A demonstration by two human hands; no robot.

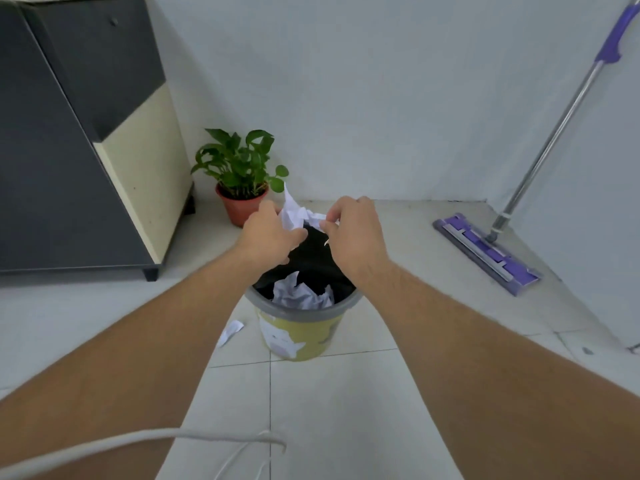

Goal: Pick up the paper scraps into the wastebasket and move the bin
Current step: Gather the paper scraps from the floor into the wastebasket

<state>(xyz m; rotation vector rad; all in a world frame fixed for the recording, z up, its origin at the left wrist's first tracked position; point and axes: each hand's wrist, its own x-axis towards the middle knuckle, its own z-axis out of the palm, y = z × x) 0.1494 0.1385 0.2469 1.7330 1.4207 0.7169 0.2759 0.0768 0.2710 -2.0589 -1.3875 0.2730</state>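
1. left hand (268, 233) and right hand (353, 230) both pinch 1 crumpled paper (298, 214) above the wastebasket (299, 336).
2. more paper (301, 294) lies inside.
3. 1 scrap (230, 332) on the floor at the bin's 9 o'clock.

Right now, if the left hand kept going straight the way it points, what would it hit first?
The left hand already grips the crumpled paper; beyond that, probably the plant pot by the wall, though depth is hard to judge.
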